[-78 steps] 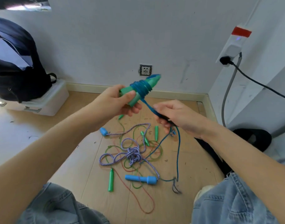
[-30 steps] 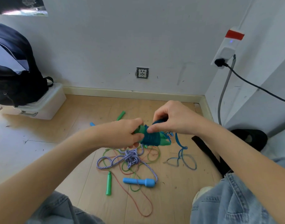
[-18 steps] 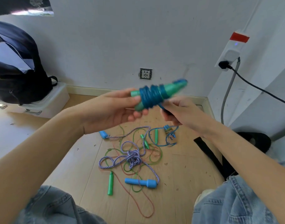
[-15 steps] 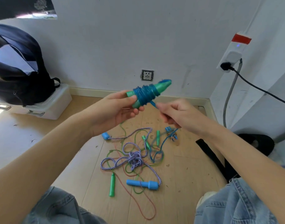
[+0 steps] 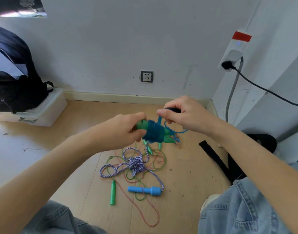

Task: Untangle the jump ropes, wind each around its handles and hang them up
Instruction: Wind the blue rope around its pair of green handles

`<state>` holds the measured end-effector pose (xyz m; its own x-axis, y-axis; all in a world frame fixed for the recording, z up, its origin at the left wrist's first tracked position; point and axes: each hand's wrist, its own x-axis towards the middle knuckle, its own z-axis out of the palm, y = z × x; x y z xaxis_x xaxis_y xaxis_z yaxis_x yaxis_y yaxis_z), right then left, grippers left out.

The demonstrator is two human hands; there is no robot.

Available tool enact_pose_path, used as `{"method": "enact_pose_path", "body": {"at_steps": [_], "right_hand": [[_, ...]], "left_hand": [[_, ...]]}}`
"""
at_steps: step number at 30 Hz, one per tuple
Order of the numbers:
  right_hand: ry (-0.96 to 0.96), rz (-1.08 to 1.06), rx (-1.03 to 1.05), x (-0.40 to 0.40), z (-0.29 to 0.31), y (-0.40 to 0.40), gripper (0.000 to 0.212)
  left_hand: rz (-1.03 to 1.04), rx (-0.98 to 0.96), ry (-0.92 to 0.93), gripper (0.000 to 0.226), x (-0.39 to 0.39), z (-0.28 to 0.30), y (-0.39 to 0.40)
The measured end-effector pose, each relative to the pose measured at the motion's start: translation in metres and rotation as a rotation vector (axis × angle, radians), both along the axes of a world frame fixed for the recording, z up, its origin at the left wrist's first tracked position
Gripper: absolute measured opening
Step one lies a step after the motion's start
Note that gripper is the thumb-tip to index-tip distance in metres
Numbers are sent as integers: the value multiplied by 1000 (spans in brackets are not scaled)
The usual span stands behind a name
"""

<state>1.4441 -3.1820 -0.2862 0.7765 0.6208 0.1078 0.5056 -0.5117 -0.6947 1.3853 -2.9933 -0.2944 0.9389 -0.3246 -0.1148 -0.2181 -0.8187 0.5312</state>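
Note:
My left hand (image 5: 126,129) grips the green handles (image 5: 142,124) of a jump rope, with its dark blue cord (image 5: 153,131) wound thickly round them. My right hand (image 5: 183,115) pinches the free end of that blue cord just above the bundle; a short loop (image 5: 177,130) hangs off to the right. On the floor below lies a tangle: a blue-and-white braided rope (image 5: 136,164) with a light blue handle (image 5: 144,190), thin green and red cords (image 5: 144,215), and a green handle (image 5: 113,194).
A black backpack (image 5: 11,78) sits on a white plastic box (image 5: 43,112) at the left wall. A wall socket (image 5: 146,76) and a power strip (image 5: 236,49) with a black cable are on the walls. A black strap (image 5: 215,159) lies on the floor at right. My jeans-clad knees frame the bottom.
The wound handles came down from chest height to just above the tangle. My right hand moved up over the bundle, and the loose blue cord left is shorter.

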Motion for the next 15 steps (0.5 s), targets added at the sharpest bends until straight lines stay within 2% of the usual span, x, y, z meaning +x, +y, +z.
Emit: {"method": "enact_pose_path", "body": {"at_steps": [4, 8, 9, 10, 12, 13, 14, 15], "right_hand": [[163, 7, 76, 1, 3, -5, 39], [444, 36, 277, 0, 5, -2, 26], [494, 49, 317, 1, 4, -1, 28], [521, 69, 320, 0, 2, 0, 41], [530, 75, 264, -3, -2, 3, 53], [516, 54, 235, -5, -3, 4, 54], [487, 38, 208, -6, -3, 5, 54], [426, 37, 169, -7, -3, 6, 53]], "left_hand": [[-186, -358, 218, 1, -2, 21, 8], [-263, -785, 429, 16, -9, 27, 15], [-229, -921, 455, 20, -8, 27, 15], [-167, -1062, 457, 23, -7, 27, 15], [50, -1294, 387, 23, 1, 25, 18], [195, -1324, 322, 19, 6, 22, 19], [331, -1256, 243, 17, 11, 18, 20], [440, -1105, 165, 16, 14, 13, 20]]}}
